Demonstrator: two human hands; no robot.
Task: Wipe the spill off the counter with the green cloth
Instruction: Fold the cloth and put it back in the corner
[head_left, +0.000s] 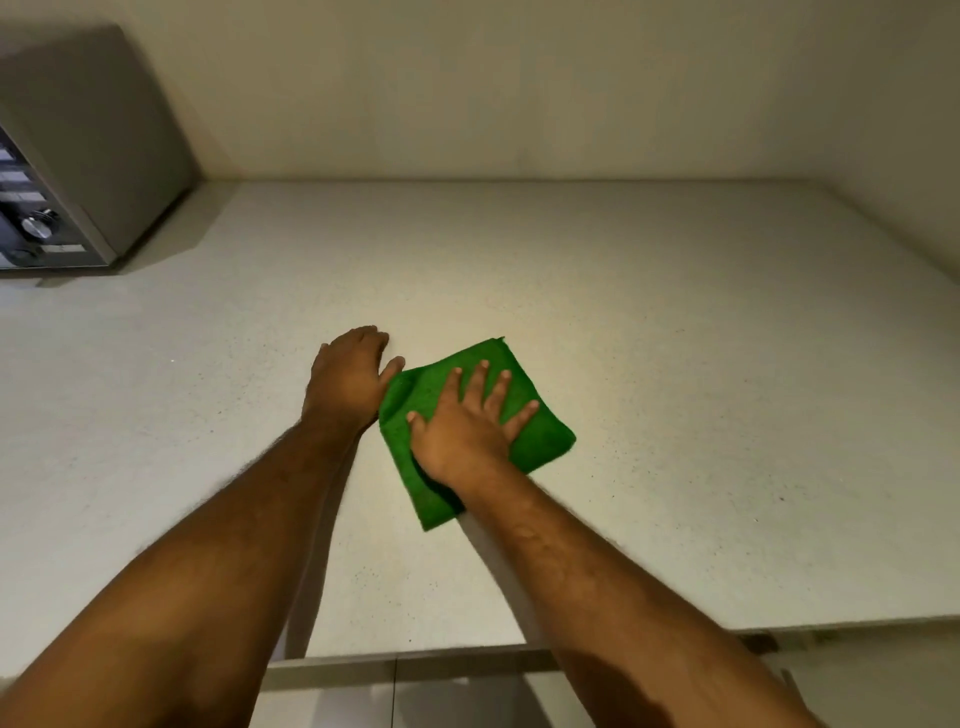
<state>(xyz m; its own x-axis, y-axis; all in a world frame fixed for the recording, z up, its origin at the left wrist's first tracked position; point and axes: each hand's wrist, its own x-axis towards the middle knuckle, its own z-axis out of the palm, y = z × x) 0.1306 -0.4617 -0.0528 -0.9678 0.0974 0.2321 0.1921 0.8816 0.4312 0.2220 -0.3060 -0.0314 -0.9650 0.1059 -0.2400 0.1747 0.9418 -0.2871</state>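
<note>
A folded green cloth (540, 441) lies flat on the pale speckled counter (701, 364), near its middle. My right hand (465, 421) presses down on the cloth with the palm flat and the fingers spread. My left hand (350, 376) rests on the bare counter just left of the cloth, fingers curled downward, its thumb touching the cloth's left edge. No spill shows on the counter around the cloth; whatever is under the cloth is hidden.
A grey microwave (78, 166) with a dial stands at the back left corner. Walls bound the counter at the back and right. The counter's front edge (415, 654) runs below my forearms, with cabinet fronts beneath.
</note>
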